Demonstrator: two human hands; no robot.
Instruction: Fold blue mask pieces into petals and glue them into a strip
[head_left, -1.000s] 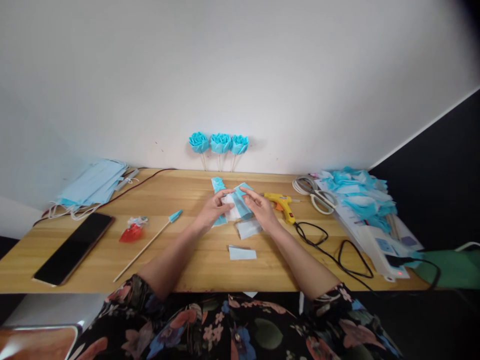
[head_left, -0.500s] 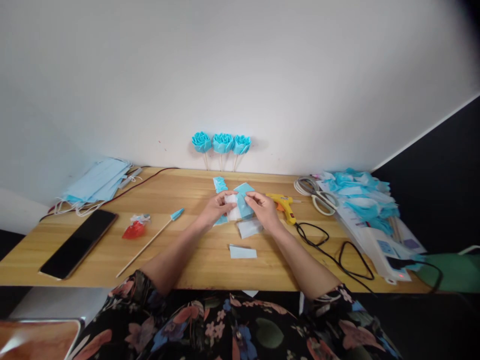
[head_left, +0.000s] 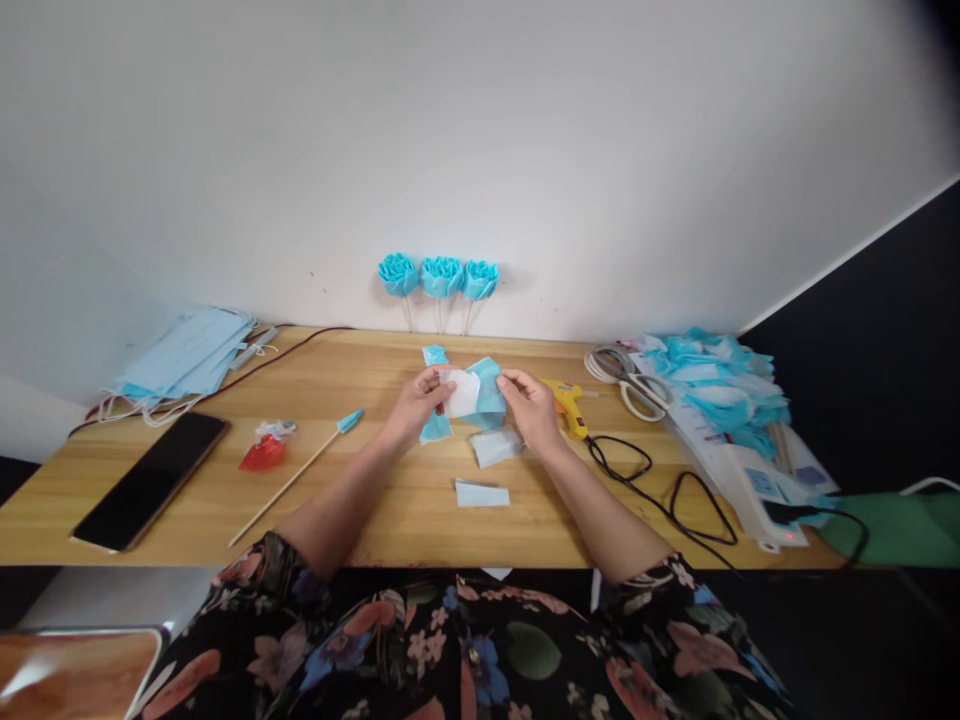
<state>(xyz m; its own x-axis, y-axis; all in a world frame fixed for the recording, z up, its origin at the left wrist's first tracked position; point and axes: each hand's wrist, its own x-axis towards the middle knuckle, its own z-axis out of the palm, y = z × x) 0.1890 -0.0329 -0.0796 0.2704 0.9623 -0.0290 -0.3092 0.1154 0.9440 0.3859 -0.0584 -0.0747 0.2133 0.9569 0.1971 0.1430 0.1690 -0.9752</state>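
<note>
My left hand (head_left: pixel 415 405) pinches the white layer (head_left: pixel 460 393) of a small piece of mask fabric between thumb and fingers. The blue layer (head_left: pixel 489 378) of that fabric is gripped by my right hand (head_left: pixel 531 408), and the two layers spread apart between my hands. Under them, partly covered, lies a crinkled blue strip (head_left: pixel 435 431). Closer to me on the table are a pale fabric piece (head_left: pixel 496 447) and a small folded pale strip (head_left: pixel 482 494). To the left of my left hand rests a wooden stick (head_left: pixel 289 484) with a blue tip.
Three blue fabric flowers (head_left: pixel 441 277) on sticks lean against the wall. On the right are a yellow glue gun (head_left: pixel 570 410), scissors (head_left: pixel 646 392), a blue fabric heap (head_left: pixel 712 375) and a power strip (head_left: pixel 757 495). Face masks (head_left: pixel 184 350), a phone (head_left: pixel 152 482) and a red packet (head_left: pixel 264 452) lie left.
My hands have moved slightly apart, and more of the white layer shows, drawn left from the blue one. The whole view has shifted a little.
</note>
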